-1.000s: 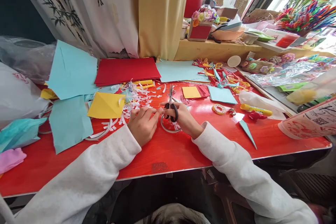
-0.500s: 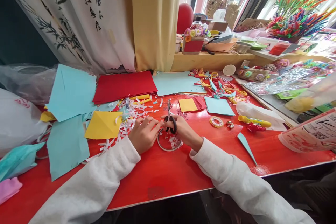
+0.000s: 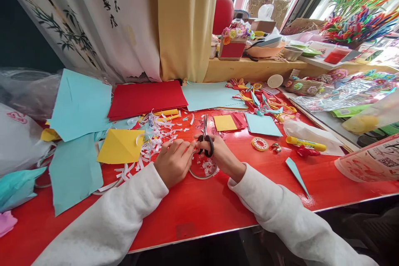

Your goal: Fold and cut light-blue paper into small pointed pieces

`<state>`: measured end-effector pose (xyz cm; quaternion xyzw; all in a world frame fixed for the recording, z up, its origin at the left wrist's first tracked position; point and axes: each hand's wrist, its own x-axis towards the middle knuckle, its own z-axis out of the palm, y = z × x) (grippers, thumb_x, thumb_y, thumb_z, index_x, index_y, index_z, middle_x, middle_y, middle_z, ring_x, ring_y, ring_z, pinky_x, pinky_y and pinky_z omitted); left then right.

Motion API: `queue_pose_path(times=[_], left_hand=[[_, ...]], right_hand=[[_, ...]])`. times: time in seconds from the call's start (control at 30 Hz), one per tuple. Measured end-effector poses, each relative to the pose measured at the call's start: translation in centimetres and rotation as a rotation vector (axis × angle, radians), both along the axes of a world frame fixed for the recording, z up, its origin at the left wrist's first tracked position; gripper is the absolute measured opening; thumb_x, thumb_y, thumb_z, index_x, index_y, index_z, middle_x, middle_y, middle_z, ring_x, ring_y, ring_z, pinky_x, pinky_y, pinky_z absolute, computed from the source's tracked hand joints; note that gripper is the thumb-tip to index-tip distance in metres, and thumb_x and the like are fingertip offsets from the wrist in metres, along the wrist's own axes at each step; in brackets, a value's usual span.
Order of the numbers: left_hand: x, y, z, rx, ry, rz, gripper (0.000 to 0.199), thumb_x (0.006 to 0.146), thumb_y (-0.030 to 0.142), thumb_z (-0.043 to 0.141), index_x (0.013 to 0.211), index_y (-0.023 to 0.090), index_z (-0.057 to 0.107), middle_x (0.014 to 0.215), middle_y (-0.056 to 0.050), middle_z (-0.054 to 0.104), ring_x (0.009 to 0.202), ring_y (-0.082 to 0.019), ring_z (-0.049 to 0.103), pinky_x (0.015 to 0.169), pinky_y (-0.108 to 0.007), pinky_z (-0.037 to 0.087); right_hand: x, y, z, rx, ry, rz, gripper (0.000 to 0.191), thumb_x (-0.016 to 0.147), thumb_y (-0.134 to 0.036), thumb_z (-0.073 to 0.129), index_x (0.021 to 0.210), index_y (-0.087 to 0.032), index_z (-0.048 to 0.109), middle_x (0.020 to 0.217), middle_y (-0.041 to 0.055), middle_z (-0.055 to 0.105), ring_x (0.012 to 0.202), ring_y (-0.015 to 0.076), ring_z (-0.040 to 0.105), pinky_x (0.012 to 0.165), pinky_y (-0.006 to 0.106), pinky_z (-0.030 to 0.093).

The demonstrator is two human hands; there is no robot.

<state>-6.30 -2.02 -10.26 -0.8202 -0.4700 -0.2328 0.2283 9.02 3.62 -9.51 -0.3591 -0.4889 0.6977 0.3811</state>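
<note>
My right hand [image 3: 225, 154] is closed on a pair of scissors [image 3: 210, 146] with black handles, their metal blades pointing away from me. Close by on the left, my left hand [image 3: 174, 161] has its fingers pressed together, fingertips beside the scissor handles; whatever they pinch is too small or hidden to make out. Under both hands a pale hoop [image 3: 202, 178] lies on the red table, partly covered by them, with small paper scraps [image 3: 209, 168] inside it. White paper shreds [image 3: 152, 149] are strewn left of the hands.
Yellow [image 3: 120, 146] and light blue sheets [image 3: 77, 178] spread on the left; a red paper stack [image 3: 148, 99] lies behind. On the right are blue squares [image 3: 263, 124], a tape roll [image 3: 259, 144], a glue stick [image 3: 305, 144], a blue paper cone [image 3: 296, 176] and a cup [image 3: 368, 160].
The view has shifted slightly, so the table things sit a little differently in the picture. Both hands keep nearly the same pose, the scissors still in my right hand.
</note>
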Motion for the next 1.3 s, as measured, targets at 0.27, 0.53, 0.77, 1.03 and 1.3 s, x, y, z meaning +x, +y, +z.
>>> queue_pose_path(times=[0.27,0.53,0.77,1.03,1.3], left_hand=[[-0.1,0.4,0.3,-0.249,-0.434,-0.021,0.027,0.085,0.022,0.045,0.106,0.024,0.060,0.084,-0.002,0.061,0.081,-0.015,0.047,0.070,-0.030,0.033],[-0.5,0.0,0.0,0.078,-0.006,0.020,0.031,0.081,0.016,0.046,0.110,0.015,0.057,0.089,-0.007,0.064,0.088,-0.021,0.052,0.073,-0.036,0.030],[-0.1,-0.2,0.0,0.178,0.066,0.038,0.028,0.081,0.015,0.047,0.106,0.014,0.058,0.086,-0.006,0.065,0.085,-0.020,0.053,0.072,-0.035,0.029],[0.3,-0.7,0.1,0.164,-0.024,0.042,0.035,0.081,0.015,0.044,0.114,0.014,0.055,0.091,-0.009,0.064,0.089,-0.022,0.051,0.074,-0.037,0.028],[0.3,-0.1,0.2,-0.208,-0.512,0.031,0.028,0.082,0.018,0.045,0.104,0.022,0.062,0.086,-0.004,0.062,0.084,-0.018,0.048,0.073,-0.035,0.035]], right_hand=[[0.1,-0.1,0.6,0.024,-0.029,0.011,0.034,0.062,-0.019,0.061,0.096,-0.011,0.060,0.060,-0.0008,0.058,0.055,0.0090,0.052,0.048,0.020,0.037],[0.2,-0.1,0.8,-0.058,0.028,0.083,0.035,0.063,-0.018,0.065,0.097,-0.011,0.060,0.070,0.0027,0.061,0.063,0.0108,0.058,0.057,0.021,0.047],[0.0,-0.3,0.1,-0.039,0.062,0.050,0.032,0.062,-0.016,0.066,0.093,-0.011,0.060,0.068,0.0017,0.060,0.062,0.0094,0.057,0.052,0.018,0.046],[-0.2,-0.6,0.0,0.036,0.082,0.002,0.035,0.064,-0.022,0.065,0.097,-0.012,0.059,0.067,-0.0002,0.058,0.058,0.0083,0.055,0.053,0.020,0.045],[-0.2,-0.7,0.3,0.064,0.082,-0.031,0.036,0.062,-0.022,0.066,0.096,-0.012,0.059,0.068,0.0003,0.060,0.059,0.0091,0.056,0.056,0.022,0.047]])
